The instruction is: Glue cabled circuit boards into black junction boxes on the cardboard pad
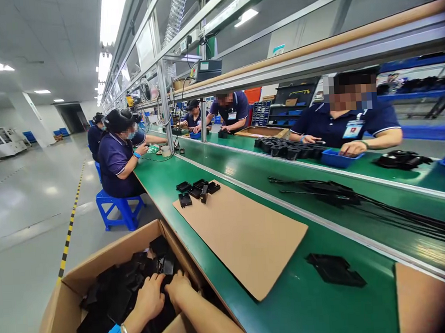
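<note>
A heap of black plastic parts fills much of an open cardboard box at the lower left. Both my hands are down inside it, side by side. My left hand, with a blue band at the wrist, has its fingers bent onto a black plastic part. Close beside it, my right hand curls its fingers on black parts in the same heap; some of its fingertips are hidden. On the green bench, several small black plastic housings sit at the far end of a flat cardboard sheet.
The green bench edge runs along the box's right side. A flat black part and black cables lie to the right. Co-workers sit along the bench, one across from me by a blue tray. A metal post stands ahead.
</note>
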The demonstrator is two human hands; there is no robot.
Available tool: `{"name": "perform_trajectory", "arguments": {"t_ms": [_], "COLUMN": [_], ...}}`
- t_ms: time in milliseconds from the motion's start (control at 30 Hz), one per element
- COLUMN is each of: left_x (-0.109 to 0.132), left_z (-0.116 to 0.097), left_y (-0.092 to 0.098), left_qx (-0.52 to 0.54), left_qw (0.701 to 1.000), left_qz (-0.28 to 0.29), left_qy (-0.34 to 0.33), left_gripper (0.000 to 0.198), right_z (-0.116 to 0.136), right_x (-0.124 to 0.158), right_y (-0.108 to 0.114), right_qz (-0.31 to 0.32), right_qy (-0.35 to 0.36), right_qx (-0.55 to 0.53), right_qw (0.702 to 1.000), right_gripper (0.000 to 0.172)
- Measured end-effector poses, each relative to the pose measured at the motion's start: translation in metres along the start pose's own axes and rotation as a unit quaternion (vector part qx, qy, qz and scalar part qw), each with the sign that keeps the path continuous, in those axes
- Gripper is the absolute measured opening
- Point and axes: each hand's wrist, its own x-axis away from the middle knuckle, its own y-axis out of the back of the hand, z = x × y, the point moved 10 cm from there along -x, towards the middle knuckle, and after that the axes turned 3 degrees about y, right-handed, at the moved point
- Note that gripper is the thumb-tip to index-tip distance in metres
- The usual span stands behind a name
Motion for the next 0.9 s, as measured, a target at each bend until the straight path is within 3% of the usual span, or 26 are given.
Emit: {"name": "perform_trajectory", "arguments": {"t_ms": [167,333,533,733,800,900], "left_x": [-0.01,-0.016,-0.015,-0.017,-0.017,-0.014], "left_z": [0.015,0.037,0.062,0.074,0.075,0.079], "left_y": [0.01,0.023,0.033,0.039,0.046,0.062], "left_qx": [0.064,0.136,0.222,0.318,0.348,0.392], "left_qw": [0.998,0.989,0.972,0.942,0.93,0.909], "left_qz": [-0.015,-0.028,-0.045,-0.069,-0.082,-0.106], "left_qy": [0.022,0.046,0.064,0.086,0.085,0.095], "left_gripper": [0.055,0.051,0.05,0.046,0.044,0.038], "right_z": [0.001,0.004,0.015,0.01,0.007,0.004], "right_x": [0.003,0.009,0.015,0.025,0.032,0.047], "right_y": [0.007,0.006,0.009,0.003,0.013,0.047], "right_qz": [-0.016,0.012,0.008,0.034,0.01,-0.069], "right_qy": [0.016,0.041,0.006,0.0,0.01,0.029], "right_qx": [-0.008,-0.05,-0.069,-0.115,-0.138,-0.188], "right_qw": [1.0,0.998,0.998,0.993,0.99,0.979], "right_gripper": [0.074,0.064,0.057,0.053,0.047,0.043]}}
